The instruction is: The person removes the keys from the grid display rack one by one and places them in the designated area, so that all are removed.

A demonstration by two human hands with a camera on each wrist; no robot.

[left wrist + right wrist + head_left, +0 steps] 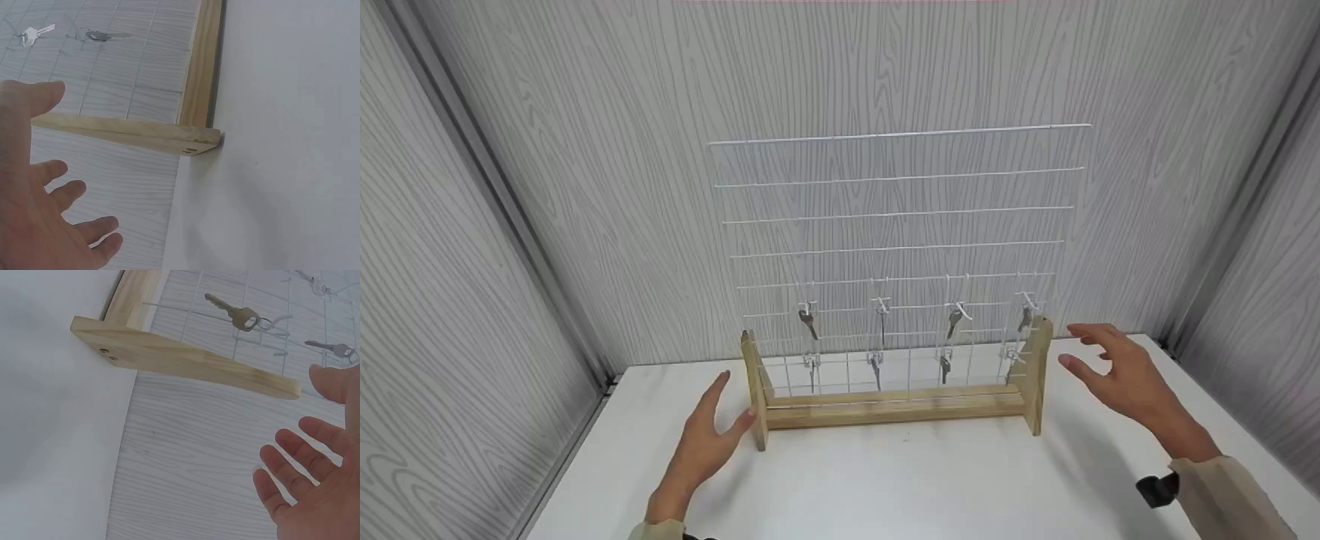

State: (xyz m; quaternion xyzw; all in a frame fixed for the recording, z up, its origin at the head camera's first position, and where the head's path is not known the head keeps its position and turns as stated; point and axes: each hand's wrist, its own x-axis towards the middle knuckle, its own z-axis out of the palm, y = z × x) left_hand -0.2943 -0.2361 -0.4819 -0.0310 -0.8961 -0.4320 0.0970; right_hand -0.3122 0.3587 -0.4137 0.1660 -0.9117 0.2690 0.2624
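Observation:
A white wire grid rack (900, 247) stands upright in a wooden base (896, 414) with a side panel at each end. Several keys hang from its hooks in two rows, among them a key (808, 322) at upper left and a brass-toned key (244, 319) in the right wrist view. My left hand (706, 442), fingers spread, is beside the left side panel (757, 397); its thumb overlaps the panel's edge, and contact is unclear. Off the right side panel (1037, 375), my right hand (1132, 379) hovers with relaxed, slightly bent fingers. Neither hand holds anything.
The rack stands on a white table (900, 487), toward its back edge. Wood-grain panels (585, 150) enclose the table at the back and both sides. A dark device (1157, 490) is strapped at the right wrist.

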